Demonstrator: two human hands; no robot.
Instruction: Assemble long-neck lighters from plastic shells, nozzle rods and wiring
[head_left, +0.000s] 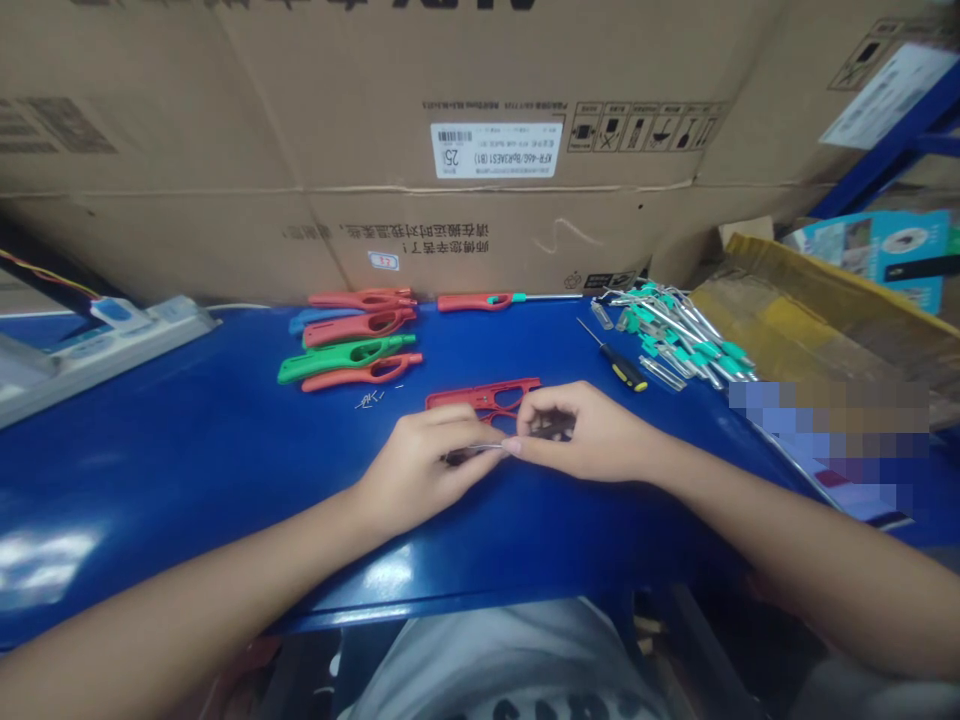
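Observation:
My left hand (424,460) is closed, with a thin silvery piece (486,446) between thumb and fingers. The fingertips of my right hand (581,432) pinch the other end of that piece, so both hands meet on it just above the table. Its full shape is hidden by the fingers. Right behind my hands lies a red lighter casing (484,396), its inside facing up and its near side partly covered by my fingers. Several small metal pins or screws (369,400) are scattered left of the casing.
Red, green, orange and blue lighter casings (352,348) are stacked at back left. A red lighter (474,302) with a long metal tube lies behind. Rightward are a screwdriver (622,368) and metal tubes with green parts (679,335). A power strip (142,340) sits left; cardboard (337,150) stands behind.

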